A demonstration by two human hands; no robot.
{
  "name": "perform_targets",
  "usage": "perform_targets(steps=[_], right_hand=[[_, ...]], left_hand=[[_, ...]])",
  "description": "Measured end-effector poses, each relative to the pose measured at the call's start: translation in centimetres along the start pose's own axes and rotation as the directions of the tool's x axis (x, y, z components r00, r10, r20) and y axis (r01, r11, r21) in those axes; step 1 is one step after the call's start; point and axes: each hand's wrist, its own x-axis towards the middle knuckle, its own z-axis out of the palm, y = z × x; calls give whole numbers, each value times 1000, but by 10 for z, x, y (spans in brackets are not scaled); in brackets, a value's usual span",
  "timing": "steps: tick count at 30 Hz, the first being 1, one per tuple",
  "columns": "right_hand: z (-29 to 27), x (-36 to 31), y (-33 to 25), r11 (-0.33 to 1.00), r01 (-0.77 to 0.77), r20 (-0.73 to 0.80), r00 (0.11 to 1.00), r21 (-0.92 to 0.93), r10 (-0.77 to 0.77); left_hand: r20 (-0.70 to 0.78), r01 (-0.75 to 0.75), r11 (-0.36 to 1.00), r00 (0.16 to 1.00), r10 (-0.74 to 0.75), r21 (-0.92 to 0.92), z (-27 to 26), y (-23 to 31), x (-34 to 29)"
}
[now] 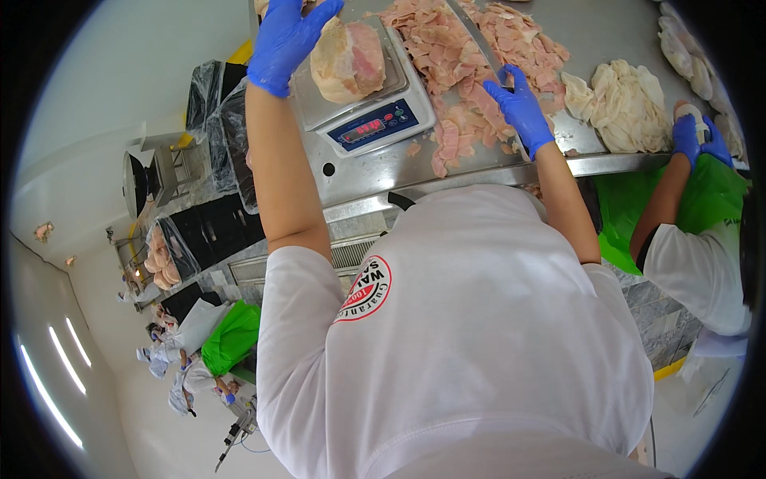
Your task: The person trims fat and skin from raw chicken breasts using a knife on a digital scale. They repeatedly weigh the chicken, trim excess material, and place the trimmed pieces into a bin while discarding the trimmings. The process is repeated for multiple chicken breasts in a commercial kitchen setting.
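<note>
My left hand (287,44), in a blue glove, is open beside a pale pink lump of meat (348,62), with its thumb stretched out over the lump's far left side. Whether it touches the meat is hard to tell. The lump rests on the metal plate of a digital scale (373,128) with a lit red display. My right hand (523,110), also gloved in blue, is open with thumb and fingers apart. It lies at the edge of a spread of thin pink meat slices (447,64), over a straight metal strip (477,36) that divides the slices.
A heap of pale skins (630,108) lies right on the steel table (351,176). Farther right, a co-worker's blue-gloved hands (700,140) hold a piece of meat. Black plastic-lined crates (215,231) stand at left, with other people beyond.
</note>
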Motion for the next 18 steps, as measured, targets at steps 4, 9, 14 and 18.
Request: perform_targets(steps=[4,9,14,18], right_hand=[[-1,11,28,978,150,-41,987,-145,-157],[3,5,20,939,104,11,994,-329,-106],[3,10,-8,713,182,-2,968,-677,-250],[40,17,-47,783,491,26,853,-382,-522]], left_hand=[[-25,159,974,987,-157,160,-12,-31,-34],[-80,215,967,971,-227,-137,-1,-71,-71],[192,500,565,835,-516,-656,48,-61,-97],[-33,333,591,852,-522,-735,73,-43,-125]])
